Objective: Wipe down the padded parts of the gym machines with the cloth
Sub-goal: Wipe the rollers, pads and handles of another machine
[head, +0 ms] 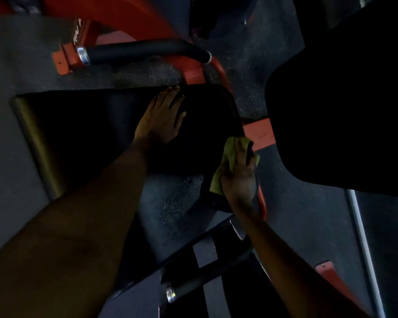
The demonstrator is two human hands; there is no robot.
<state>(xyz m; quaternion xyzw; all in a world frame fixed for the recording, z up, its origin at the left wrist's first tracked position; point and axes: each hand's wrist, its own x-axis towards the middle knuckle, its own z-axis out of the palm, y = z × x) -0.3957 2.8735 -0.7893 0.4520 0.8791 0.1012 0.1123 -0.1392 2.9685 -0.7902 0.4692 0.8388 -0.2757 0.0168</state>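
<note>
A black padded seat (97,125) of a red-framed gym machine fills the middle left. My left hand (162,115) lies flat on its top, fingers straight and spread, near the pad's far edge. My right hand (239,175) holds a yellow-green cloth (231,154) against the pad's right edge, fingers curled over the cloth. A second large black pad (345,111) stands to the right, apart from both hands.
The red machine frame (257,133) runs between the two pads. A black foam-covered handle (147,50) crosses above the seat, another grip (186,290) lies below. Speckled dark rubber floor (170,203) shows underneath. A grey metal bar (363,249) runs down the right side.
</note>
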